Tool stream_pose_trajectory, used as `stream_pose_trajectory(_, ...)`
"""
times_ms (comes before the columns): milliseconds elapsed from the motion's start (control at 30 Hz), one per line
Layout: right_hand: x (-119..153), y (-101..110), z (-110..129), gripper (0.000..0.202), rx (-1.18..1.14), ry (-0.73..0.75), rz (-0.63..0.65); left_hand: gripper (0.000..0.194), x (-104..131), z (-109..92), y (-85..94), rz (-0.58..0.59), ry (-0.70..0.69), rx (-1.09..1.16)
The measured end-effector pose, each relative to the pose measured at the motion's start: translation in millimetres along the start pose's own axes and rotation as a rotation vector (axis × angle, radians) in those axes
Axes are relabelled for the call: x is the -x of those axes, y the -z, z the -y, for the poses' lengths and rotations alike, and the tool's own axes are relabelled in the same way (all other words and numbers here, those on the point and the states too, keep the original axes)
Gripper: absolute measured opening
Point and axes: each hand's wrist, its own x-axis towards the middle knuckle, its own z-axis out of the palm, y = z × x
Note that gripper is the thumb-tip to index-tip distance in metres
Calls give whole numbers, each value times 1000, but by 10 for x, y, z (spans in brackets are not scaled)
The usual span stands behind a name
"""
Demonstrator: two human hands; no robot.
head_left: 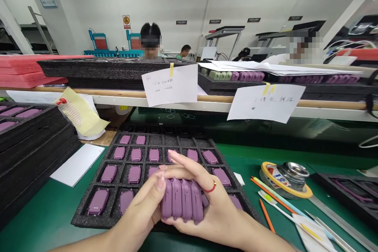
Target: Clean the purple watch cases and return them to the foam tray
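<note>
Several purple watch-shaped cases [182, 201] are held side by side in a row, their narrow edges facing me. My right hand [217, 202] wraps round the row from below and the right, with a red band on one finger. From the left, my left hand [144, 201] closes its thumb and fingers on the end case. Behind and under both hands lies a black foam tray [155, 140] divided into compartments. Many of these hold one purple case each, such as a case [98, 201] at the front left; my hands hide part of the tray.
Stacked foam trays [38, 145] stand at left, near a white pad [77, 164]. On the right are a tape roll [270, 177], a metal-topped glass jar [295, 173], a toothbrush [276, 204] and a foam tray [351, 197]. A shelf [212, 104] crosses ahead; people sit beyond.
</note>
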Motion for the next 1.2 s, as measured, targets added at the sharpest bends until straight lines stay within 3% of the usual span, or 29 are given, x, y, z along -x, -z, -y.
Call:
stream_pose_trajectory(100, -3, 6, -5, 101, 13, 31, 17, 68, 1, -60, -24, -16, 38, -149)
stream_pose_trajectory(200, 10, 28, -20, 99, -36, 6, 53, 66, 13, -79, -28, 45, 75, -149)
stream_pose_trajectory(367, 35, 35, -57, 99, -168, -9, 64, 61, 22, -49, -5, 133, 27, -137)
stream_pose_trajectory(667, 38, 19, -46, 104, -144, 8, 82, 50, -67, -153, -24, 238, -15, -261)
stream_pose_trajectory(1200, 44, -17, -94, 98, -149, 25, 62, 49, -69, -134, 18, 196, 17, -349)
